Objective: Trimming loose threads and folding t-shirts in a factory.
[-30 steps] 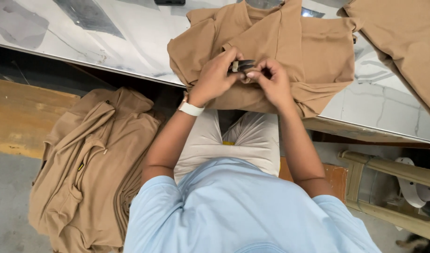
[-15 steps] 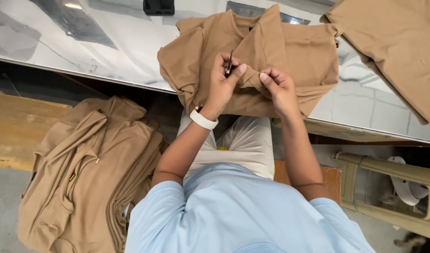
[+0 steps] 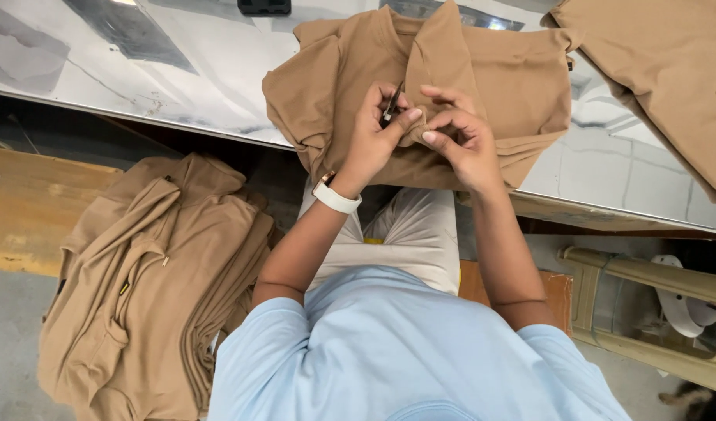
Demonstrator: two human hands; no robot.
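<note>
At far left, a pile of tan garments (image 3: 151, 288) heaped beside the seated person. On the shiny table (image 3: 178, 78), a tan shirt (image 3: 482, 70) draped over the near edge. Left hand (image 3: 373, 140) closed around a small dark snipping tool (image 3: 392, 101). Right hand (image 3: 463, 140) touching it, pinching a fold of shirt. Farther right, another tan garment (image 3: 662, 70).

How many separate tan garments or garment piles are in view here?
3. One tan garment lies on the table under both hands; a second lies at the table's far right; a stacked pile sits lower left, its own count hidden.
</note>
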